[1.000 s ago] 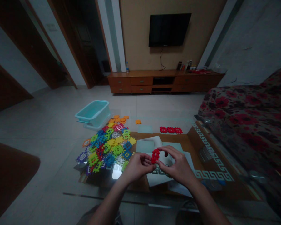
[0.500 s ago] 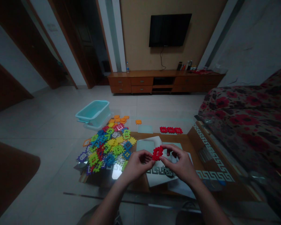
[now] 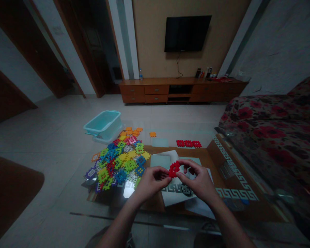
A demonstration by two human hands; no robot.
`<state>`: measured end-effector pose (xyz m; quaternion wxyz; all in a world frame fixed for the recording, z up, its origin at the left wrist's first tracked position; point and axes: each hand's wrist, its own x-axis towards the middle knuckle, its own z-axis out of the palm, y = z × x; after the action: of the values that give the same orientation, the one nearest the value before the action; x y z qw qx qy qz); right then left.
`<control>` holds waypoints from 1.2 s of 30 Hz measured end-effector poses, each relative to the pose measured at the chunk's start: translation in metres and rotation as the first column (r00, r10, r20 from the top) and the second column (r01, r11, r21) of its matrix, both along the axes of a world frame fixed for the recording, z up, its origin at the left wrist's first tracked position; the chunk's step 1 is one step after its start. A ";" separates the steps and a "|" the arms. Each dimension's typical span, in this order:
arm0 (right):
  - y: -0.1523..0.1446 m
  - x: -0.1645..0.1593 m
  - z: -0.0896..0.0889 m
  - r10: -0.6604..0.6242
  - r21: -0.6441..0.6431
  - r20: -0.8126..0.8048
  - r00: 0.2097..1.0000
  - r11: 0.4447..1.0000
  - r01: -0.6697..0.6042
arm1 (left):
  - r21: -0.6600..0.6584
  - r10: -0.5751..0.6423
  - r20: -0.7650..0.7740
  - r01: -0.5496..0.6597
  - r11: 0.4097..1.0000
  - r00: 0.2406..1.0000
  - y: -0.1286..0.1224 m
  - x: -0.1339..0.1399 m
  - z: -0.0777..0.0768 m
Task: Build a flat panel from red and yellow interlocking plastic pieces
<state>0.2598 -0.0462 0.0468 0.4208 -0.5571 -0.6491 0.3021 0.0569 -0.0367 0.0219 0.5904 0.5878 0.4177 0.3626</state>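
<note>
Left hand [image 3: 154, 179] and right hand [image 3: 196, 176] pinch a red notched piece [image 3: 174, 169]. Their opposite-edge grips probably steady it.

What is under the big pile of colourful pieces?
Glass tabletop shows beside the pile of toothed plastic pieces; whatever lies beneath its middle is covered, so I can't tell.

Red piece [image 3: 174, 170] is looking like plastic, heaped pieces [image 3: 130, 165] likewise; tub [image 3: 110, 126] is showing smooth plastic; glass tabletop [image 3: 129, 191] is gleaming; cabinet [image 3: 206, 89] is looking wooden; sofa cover [image 3: 271, 128] is showing cloth
</note>
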 end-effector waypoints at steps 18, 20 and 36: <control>-0.001 -0.002 0.003 0.035 -0.016 0.001 0.999 0.999 -0.035 | -0.006 -0.033 0.005 0.033 0.999 0.999 -0.002 0.000 0.007; 0.000 -0.001 0.003 0.042 -0.024 0.008 0.999 0.999 -0.042 | 0.006 -0.026 0.002 0.026 1.000 1.000 -0.001 -0.001 0.005; 0.001 -0.002 -0.005 0.094 -0.082 0.069 0.993 0.993 -0.088 | 0.102 -0.003 -0.162 0.020 0.995 0.987 0.003 -0.010 -0.011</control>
<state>0.2580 -0.0453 0.0417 0.3604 -0.5537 -0.6764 0.3256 0.0473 -0.0340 0.0113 0.5253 0.6474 0.4416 0.3317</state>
